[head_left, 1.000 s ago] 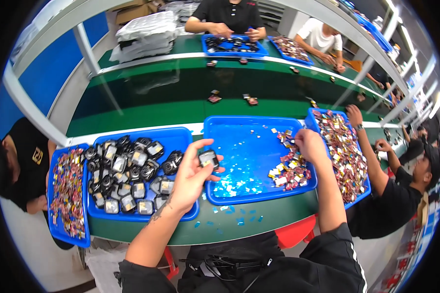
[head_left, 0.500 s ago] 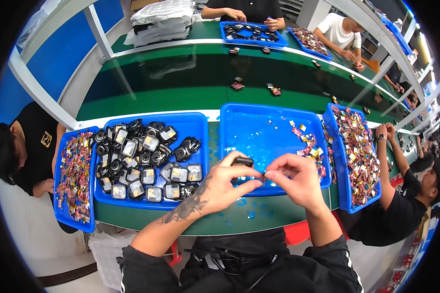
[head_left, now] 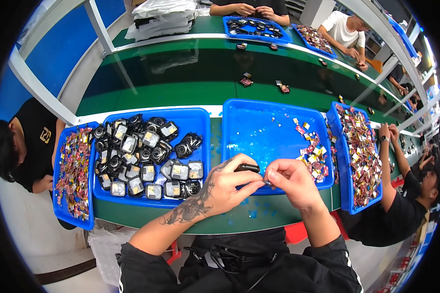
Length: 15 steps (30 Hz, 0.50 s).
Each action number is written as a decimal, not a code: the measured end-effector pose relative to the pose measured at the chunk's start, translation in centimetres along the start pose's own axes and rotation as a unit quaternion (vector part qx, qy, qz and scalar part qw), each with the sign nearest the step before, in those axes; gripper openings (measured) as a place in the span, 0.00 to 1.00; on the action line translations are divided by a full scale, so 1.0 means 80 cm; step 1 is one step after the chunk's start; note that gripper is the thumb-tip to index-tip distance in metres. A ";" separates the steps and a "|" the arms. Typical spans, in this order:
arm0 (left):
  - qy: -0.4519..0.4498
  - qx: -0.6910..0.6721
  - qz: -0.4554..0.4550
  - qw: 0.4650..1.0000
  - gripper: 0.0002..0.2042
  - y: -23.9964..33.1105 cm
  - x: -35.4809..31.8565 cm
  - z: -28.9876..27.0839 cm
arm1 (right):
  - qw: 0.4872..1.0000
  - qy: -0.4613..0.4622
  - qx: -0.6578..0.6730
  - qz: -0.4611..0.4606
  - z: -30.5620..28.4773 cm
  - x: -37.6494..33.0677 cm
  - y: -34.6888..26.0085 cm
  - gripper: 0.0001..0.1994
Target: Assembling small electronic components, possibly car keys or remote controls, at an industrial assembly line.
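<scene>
My left hand (head_left: 228,181) is closed around a small black case (head_left: 247,167), which sticks out past its curled fingers and resembles the watch-like housings in the left tray. Its index finger and thumb reach across to the fingertips of my right hand (head_left: 292,179). That hand is pinched shut on something tiny and greyish (head_left: 267,182), too small to name. Both hands are over the near edge of a blue tray (head_left: 274,105), where scraps of blue film (head_left: 247,146) lie. Small circuit boards (head_left: 314,158) with pink and yellow parts fill that tray's right side.
Left of my hands, another blue tray (head_left: 203,146) holds several black watch-like housings (head_left: 144,156). Narrower trays of small boards (head_left: 73,176) (head_left: 359,156) flank both. Beyond runs a green conveyor belt (head_left: 181,80) carrying a few boards. Co-workers (head_left: 396,195) sit around the line.
The black case in my left hand has turned slightly, and both hands have shifted a little downward. The boards on the belt appear farther right. Across the belt, a co-worker's hands have come together.
</scene>
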<state>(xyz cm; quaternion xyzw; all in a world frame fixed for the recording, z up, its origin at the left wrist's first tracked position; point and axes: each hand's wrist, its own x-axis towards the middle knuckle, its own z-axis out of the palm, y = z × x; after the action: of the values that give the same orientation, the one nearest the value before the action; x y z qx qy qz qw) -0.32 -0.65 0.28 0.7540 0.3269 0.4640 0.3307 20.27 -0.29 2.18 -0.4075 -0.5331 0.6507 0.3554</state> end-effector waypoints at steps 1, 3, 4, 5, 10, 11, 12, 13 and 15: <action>0.000 -0.004 -0.008 1.000 0.06 -0.001 0.000 0.001 | 1.000 0.004 -0.009 -0.001 0.001 0.001 0.003 0.07; -0.001 -0.009 -0.015 1.000 0.06 -0.002 0.001 0.002 | 1.000 0.010 -0.019 -0.003 0.004 0.001 0.004 0.07; 0.001 -0.016 -0.036 0.999 0.06 -0.003 0.001 0.001 | 0.996 0.055 -0.062 -0.032 0.007 0.002 0.004 0.06; 0.003 -0.023 -0.056 0.998 0.06 -0.003 0.002 0.001 | 0.987 0.101 -0.105 -0.062 0.009 0.002 0.004 0.05; 0.016 -0.073 -0.111 0.991 0.06 -0.007 0.000 0.000 | 0.888 0.169 -0.394 -0.165 0.000 0.014 0.001 0.06; 0.016 -0.095 -0.173 0.980 0.05 -0.008 0.001 -0.001 | 0.802 0.206 -0.514 -0.224 -0.002 0.019 0.000 0.09; 0.017 -0.094 -0.172 0.980 0.05 -0.010 0.001 -0.001 | 0.802 0.206 -0.514 -0.226 -0.003 0.018 0.001 0.09; 0.023 -0.106 -0.174 0.979 0.05 -0.011 -0.001 0.002 | 0.899 0.148 -0.370 -0.182 -0.003 0.011 0.001 0.11; 0.028 -0.148 -0.167 0.974 0.04 -0.012 -0.002 0.006 | 0.980 0.069 -0.136 -0.131 0.008 0.003 0.005 0.12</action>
<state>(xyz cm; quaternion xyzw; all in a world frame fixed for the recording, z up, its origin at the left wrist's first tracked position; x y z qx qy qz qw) -0.13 -0.36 -0.72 0.6181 0.3847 0.4665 0.5023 19.55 -0.37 1.80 -0.4221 -0.6397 0.4902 0.4150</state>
